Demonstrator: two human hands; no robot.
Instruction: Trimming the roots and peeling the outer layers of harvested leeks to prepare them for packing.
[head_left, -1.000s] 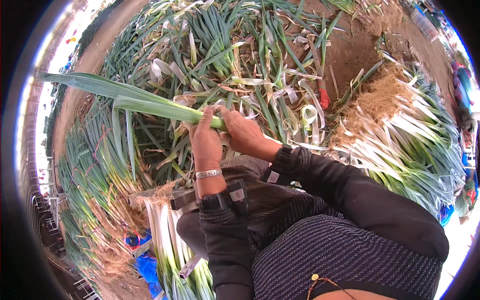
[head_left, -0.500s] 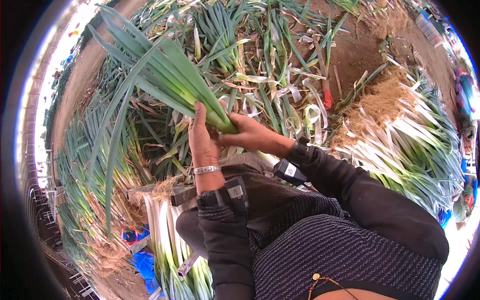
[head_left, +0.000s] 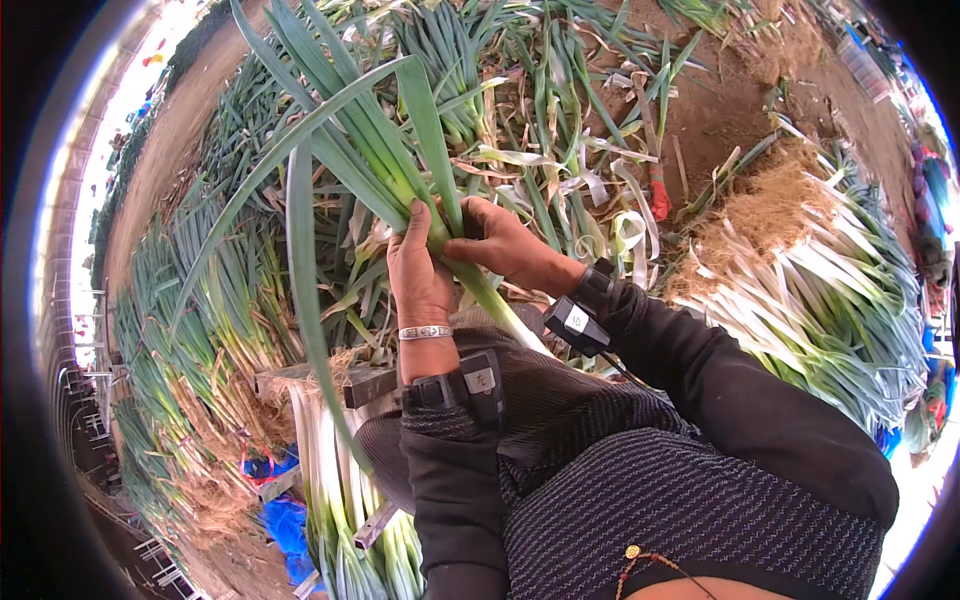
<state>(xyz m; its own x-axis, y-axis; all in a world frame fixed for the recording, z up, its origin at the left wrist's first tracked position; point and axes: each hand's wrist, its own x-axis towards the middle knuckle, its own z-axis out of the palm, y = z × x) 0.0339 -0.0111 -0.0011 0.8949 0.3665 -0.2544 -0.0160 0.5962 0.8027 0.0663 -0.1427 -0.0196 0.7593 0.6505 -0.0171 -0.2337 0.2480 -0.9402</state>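
A large green onion (head_left: 375, 140) is held in front of me, its broad leaves fanning up to the far left and its pale shaft (head_left: 500, 305) slanting down right over my lap. My left hand (head_left: 420, 275) is wrapped round it where the leaves meet the shaft, thumb pointing up along it. Close against it on the right, my right hand (head_left: 510, 248) is closed, with fingers and thumb pinching an outer leaf (head_left: 432, 140) at its base. One long leaf (head_left: 303, 250) droops left past my left forearm.
Trimmed leaves and peelings (head_left: 560, 150) litter the ground ahead. A pile of cleaned green onions (head_left: 800, 280) with roots lies to the right. Untrimmed ones (head_left: 210, 330) are heaped left. More white shafts (head_left: 335, 480) rest in a metal stand (head_left: 372, 385) beside my knee, near blue plastic (head_left: 288, 535).
The green onion has swung more upright and slightly right, and its pale shaft now shows below my hands. My right hand has shifted up to an outer leaf, which now stands apart.
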